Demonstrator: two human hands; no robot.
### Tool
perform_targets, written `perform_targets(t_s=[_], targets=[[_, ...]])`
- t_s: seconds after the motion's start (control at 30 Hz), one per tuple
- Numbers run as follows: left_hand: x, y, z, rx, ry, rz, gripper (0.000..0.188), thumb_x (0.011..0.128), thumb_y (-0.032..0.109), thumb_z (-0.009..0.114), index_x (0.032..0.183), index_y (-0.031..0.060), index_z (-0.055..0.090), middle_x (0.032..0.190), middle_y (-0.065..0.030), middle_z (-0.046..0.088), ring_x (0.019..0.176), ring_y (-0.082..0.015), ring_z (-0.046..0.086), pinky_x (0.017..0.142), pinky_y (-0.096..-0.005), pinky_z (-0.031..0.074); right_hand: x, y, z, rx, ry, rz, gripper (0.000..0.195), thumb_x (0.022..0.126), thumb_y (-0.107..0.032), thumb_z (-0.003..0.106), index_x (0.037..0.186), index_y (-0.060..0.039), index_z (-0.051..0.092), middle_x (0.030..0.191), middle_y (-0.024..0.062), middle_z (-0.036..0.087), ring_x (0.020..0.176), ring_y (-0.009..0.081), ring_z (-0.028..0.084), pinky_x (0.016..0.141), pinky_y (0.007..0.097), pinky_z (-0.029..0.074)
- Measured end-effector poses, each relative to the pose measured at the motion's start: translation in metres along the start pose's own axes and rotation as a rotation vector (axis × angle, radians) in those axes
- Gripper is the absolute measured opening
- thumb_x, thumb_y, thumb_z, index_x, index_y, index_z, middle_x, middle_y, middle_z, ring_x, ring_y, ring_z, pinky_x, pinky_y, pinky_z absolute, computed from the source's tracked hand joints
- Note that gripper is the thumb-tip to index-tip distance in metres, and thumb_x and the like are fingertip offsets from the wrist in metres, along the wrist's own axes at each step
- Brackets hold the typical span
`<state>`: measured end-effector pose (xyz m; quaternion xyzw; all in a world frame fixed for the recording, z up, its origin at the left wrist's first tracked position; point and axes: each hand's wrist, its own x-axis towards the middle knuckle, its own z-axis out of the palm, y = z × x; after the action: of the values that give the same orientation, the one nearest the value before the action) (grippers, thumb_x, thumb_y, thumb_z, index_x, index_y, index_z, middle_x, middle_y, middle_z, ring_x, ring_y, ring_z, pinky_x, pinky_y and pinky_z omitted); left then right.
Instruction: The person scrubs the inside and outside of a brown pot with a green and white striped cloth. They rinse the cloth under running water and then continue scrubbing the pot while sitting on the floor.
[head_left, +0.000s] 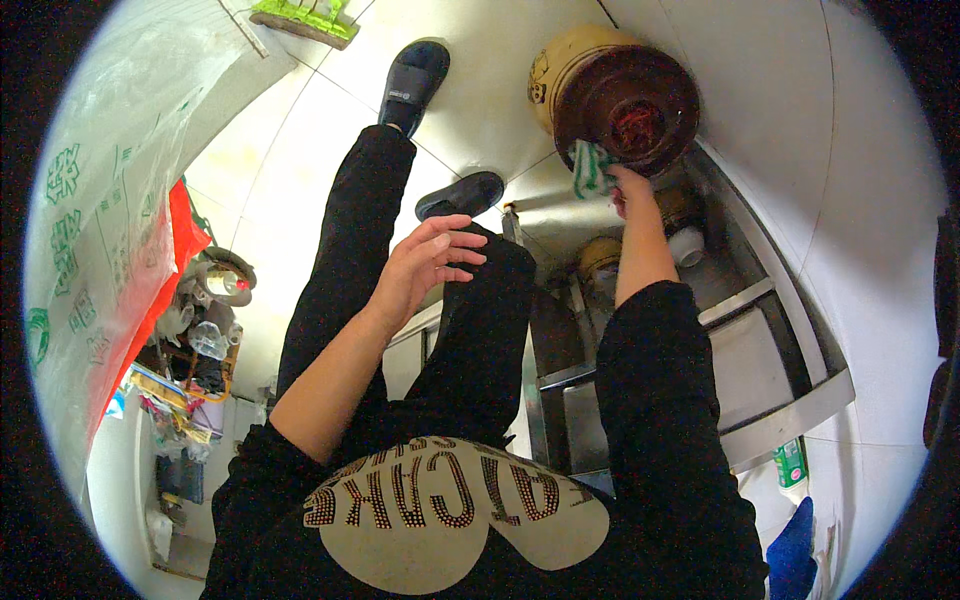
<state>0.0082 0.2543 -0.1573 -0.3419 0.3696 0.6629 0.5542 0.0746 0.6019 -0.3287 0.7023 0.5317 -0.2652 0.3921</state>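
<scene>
My right hand (632, 187) grips a bunched green-and-white striped cloth (592, 169) against the near rim of a dark brown round lid (589, 94). The lid sits on a large tan ceramic jar (541, 71) bearing a dark painted figure, and a reddish patch marks the lid's middle. Part of the cloth is folded into the hand, so its full shape is hidden. My left hand (435, 255) hangs over my bent knee with its fingers apart, holding nothing.
At right stands a metal rack (780, 420) with a white bowl (687, 246) and a tan jar (601, 255) low inside. Clear plastic sheeting (112, 225) hangs at left beside a red bag (184, 225). A bright green object (307, 21) lies on the tiled floor (277, 210).
</scene>
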Motion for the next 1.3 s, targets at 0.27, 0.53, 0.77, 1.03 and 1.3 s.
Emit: perform_targets(t_s=[0.27, 0.53, 0.77, 1.03, 1.3], targets=[[0.001, -0.001, -0.002, -0.05, 0.0, 0.025, 0.056, 0.083, 0.04, 0.053, 0.123, 0.0034, 0.044, 0.115, -0.0178, 0.055, 0.1, -0.0253, 0.057, 0.083, -0.0369, 0.046, 0.036, -0.011, -0.078, -0.862, 0.545, -0.195, 0.049, 0.084, -0.025, 0.055, 0.13, -0.0143, 0.042, 0.103, 0.0176, 0.062, 0.093, 0.0262, 0.062, 0.07, 0.0394, 0.053], [-0.002, 0.004, -0.009, -0.099, -0.038, 0.039, 0.056, 0.083, 0.039, 0.053, 0.124, 0.0031, 0.043, 0.116, -0.0174, 0.055, 0.101, -0.0256, 0.057, 0.083, -0.0366, 0.045, 0.073, -0.083, -0.073, 0.501, -0.188, 0.008, 0.046, 0.085, -0.03, 0.048, 0.126, -0.0073, 0.044, 0.126, 0.0141, 0.049, 0.114, 0.029, 0.048, 0.089, 0.0504, 0.041], [-0.002, 0.003, -0.012, -0.108, -0.055, 0.039, 0.054, 0.084, 0.038, 0.052, 0.125, 0.0029, 0.043, 0.115, -0.0175, 0.055, 0.101, -0.0256, 0.056, 0.084, -0.0367, 0.045, 0.031, -0.183, -0.03, -0.422, 0.463, -0.435, 0.04, 0.081, -0.026, 0.045, 0.102, 0.0031, 0.061, 0.111, 0.0215, 0.059, 0.103, 0.0318, 0.057, 0.086, 0.0405, 0.043], [-0.004, 0.006, -0.013, -0.134, -0.047, 0.043, 0.054, 0.084, 0.038, 0.052, 0.125, 0.0028, 0.043, 0.115, -0.0176, 0.055, 0.101, -0.0259, 0.056, 0.084, -0.0367, 0.045, -0.066, -0.12, 0.088, -0.044, 0.504, -0.883, 0.043, 0.089, -0.031, 0.041, 0.091, 0.0089, 0.058, 0.093, 0.0297, 0.059, 0.089, 0.0448, 0.056, 0.079, 0.0477, 0.043], [-0.004, 0.003, -0.017, -0.171, -0.022, 0.063, 0.054, 0.084, 0.039, 0.051, 0.124, 0.0045, 0.044, 0.114, -0.0166, 0.056, 0.1, -0.0259, 0.056, 0.084, -0.0371, 0.045, -0.024, 0.048, 0.07, -0.579, 0.267, -0.959, 0.054, 0.092, -0.044, 0.036, 0.108, 0.0027, 0.056, 0.111, 0.0285, 0.054, 0.106, 0.0414, 0.05, 0.088, 0.0486, 0.038]])
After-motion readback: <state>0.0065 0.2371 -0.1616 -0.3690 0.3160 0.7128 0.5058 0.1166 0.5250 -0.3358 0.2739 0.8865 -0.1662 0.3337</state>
